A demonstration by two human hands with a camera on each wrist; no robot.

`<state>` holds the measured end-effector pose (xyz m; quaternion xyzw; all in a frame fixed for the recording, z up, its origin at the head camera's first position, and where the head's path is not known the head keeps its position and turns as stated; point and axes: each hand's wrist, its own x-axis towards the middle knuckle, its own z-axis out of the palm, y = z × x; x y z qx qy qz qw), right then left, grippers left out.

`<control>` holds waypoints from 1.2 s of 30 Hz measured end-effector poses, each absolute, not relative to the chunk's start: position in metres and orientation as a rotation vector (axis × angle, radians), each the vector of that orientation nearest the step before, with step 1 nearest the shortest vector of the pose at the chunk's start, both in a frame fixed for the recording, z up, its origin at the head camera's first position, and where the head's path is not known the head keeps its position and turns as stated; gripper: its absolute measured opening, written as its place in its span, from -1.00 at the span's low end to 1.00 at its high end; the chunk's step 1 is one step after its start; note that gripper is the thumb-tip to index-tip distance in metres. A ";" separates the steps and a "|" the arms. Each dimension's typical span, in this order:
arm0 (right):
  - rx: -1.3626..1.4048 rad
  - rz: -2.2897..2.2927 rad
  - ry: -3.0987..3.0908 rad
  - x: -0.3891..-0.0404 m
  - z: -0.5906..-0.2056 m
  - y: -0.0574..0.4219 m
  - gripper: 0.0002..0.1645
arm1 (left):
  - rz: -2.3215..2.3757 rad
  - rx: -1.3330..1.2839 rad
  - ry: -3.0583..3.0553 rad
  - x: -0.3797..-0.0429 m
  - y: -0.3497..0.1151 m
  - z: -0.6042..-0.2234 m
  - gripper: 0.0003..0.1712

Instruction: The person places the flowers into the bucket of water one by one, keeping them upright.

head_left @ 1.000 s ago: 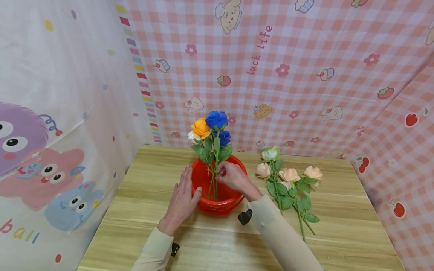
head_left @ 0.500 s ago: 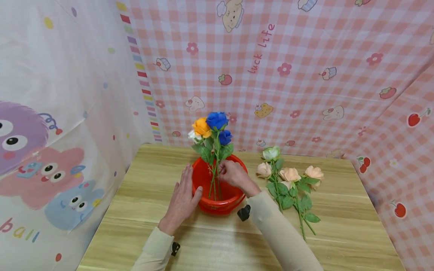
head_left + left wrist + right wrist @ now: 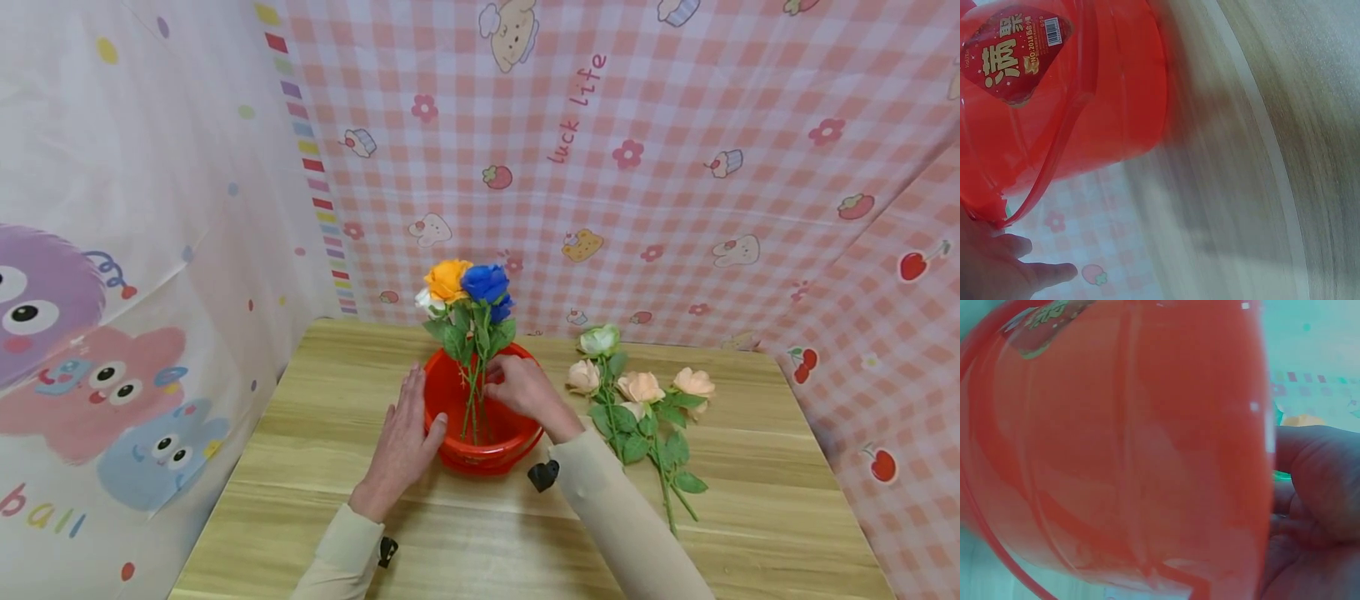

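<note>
A red plastic bucket (image 3: 480,460) stands on the table with several artificial roses upright in it. An orange rose (image 3: 447,281) and a white rose (image 3: 427,302) lean left. To their right, one blue rose (image 3: 486,283) partly covers another blue rose (image 3: 502,310). My left hand (image 3: 399,437) rests against the bucket's left side, fingers straight. Reaching over the rim, my right hand (image 3: 525,389) pinches a green stem, apparently the front blue rose's; its fingertips are partly hidden. The right wrist view has the bucket wall (image 3: 1147,425) in front of much of that hand (image 3: 1325,487).
Right of the bucket lie several peach roses (image 3: 640,387) and a pale green rose (image 3: 598,340) with leafy stems. The wooden table (image 3: 300,467) backs onto a pink checked cloth (image 3: 600,208). The bucket's handle (image 3: 1063,134) hangs down its side.
The front blue rose has sunk a little and shifted right, now covering more of the other blue bloom. My right hand has barely moved, and my left hand stays on the bucket.
</note>
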<state>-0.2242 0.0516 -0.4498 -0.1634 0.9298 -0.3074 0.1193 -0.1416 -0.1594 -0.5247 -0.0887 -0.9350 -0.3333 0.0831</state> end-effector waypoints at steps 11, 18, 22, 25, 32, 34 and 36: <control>-0.408 -1.071 2.740 -0.209 -0.445 0.068 -0.58 | -0.977 -0.292 -2.761 -0.141 -0.160 -0.526 -0.11; -0.437 -1.387 2.730 -0.194 -0.449 0.079 -0.60 | -0.928 -0.296 -2.781 -0.141 -0.160 -0.524 -0.12; -0.474 -1.560 2.737 -0.185 -0.451 0.086 -0.64 | -0.883 -0.303 -2.794 -0.141 -0.161 -0.523 -0.12; -0.466 -1.657 2.751 -0.178 -0.452 0.089 -0.68 | -0.865 -0.309 -2.791 -0.142 -0.162 -0.521 -0.12; -0.415 -1.848 2.743 -0.166 -0.453 0.098 -0.77 | -0.806 -0.330 -2.787 -0.145 -0.164 -0.516 -0.12; -0.393 -1.897 2.733 -0.162 -0.453 0.101 -0.78 | -0.805 -0.337 -2.782 -0.145 -0.164 -0.514 -0.11; -0.358 -1.919 2.729 -0.158 -0.452 0.106 -0.78 | -0.805 -0.342 -2.771 -0.145 -0.164 -0.513 -0.12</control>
